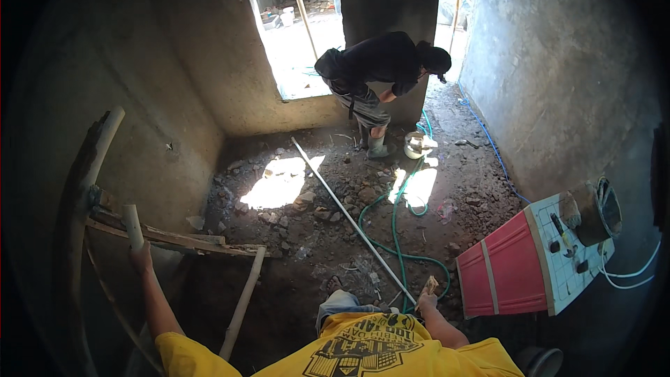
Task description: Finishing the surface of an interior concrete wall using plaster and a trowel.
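Observation:
At the left, my left hand [142,257] is wrapped round a pale round pole [132,226], whose top end sticks up above my fingers. The pole stands close to a horizontal wooden plank [171,236] of a rough pole frame. Low in the middle-right, my right hand [426,299] is closed on a small tan, rough-edged piece [430,284] that I cannot name more exactly. A long thin white pipe [349,218] lies slanting over the rubble, and its near end comes close to my right hand.
Another person [377,66] bends over by the far doorway, beside a white bucket [419,145]. A green hose [395,237] loops over the rubble-strewn floor. At the right stands a red-sided box with a white tiled top [569,265], carrying tools and a dark bucket [593,213]. A blue cable [497,150] runs along the right wall.

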`<state>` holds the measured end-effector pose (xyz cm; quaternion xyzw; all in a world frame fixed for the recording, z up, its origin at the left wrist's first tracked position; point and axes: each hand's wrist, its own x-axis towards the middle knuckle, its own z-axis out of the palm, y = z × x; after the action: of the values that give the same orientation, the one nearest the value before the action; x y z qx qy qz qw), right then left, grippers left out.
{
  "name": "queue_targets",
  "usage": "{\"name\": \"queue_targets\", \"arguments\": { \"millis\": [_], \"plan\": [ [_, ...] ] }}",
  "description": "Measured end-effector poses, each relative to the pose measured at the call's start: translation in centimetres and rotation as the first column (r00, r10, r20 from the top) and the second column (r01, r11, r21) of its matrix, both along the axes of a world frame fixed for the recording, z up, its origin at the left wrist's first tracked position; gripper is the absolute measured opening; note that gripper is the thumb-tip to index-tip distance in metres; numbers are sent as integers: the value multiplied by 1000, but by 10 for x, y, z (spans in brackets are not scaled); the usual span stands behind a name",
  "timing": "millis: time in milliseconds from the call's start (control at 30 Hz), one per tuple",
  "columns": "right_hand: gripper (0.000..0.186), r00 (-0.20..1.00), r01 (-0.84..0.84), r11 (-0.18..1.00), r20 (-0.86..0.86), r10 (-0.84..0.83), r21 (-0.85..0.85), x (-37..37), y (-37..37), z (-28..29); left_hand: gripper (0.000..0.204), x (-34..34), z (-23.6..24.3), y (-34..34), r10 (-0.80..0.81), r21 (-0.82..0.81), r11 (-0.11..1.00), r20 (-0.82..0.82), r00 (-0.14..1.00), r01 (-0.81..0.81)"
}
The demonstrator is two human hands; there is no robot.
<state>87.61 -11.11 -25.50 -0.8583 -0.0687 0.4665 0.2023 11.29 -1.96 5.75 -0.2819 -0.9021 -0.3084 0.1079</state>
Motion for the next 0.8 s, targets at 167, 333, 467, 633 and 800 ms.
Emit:
{"name": "queue_targets", "arguments": {
  "millis": [167, 333, 467, 633, 800],
  "plan": [
    [52, 997, -63, 998, 39, 62, 25, 2, -2, -10, 47, -1, 0, 1, 3, 7, 1000, -32, 999, -3],
    [55, 998, -20, 1000, 52, 19, 11, 3, -2, -21, 48, -1, -1, -1, -1, 29, 1000, -12, 1000, 2],
    [54, 994, -59, 998, 92, 57, 24, 5, -3, -33, 48, -5, -2, 1, -20, -2, 1000, -40, 999, 19],
    [55, 998, -37, 999, 61, 35, 27, -3, 0, -13, 47, -10, -7, -6, 10, 43, 999, -66, 998, -7],
    [54, 998, 42, 998, 49, -40, -38, 7, -4, -31, 50, 4, -3, 7, -35, 53, 998, -41, 999, 37]
  ]
}}
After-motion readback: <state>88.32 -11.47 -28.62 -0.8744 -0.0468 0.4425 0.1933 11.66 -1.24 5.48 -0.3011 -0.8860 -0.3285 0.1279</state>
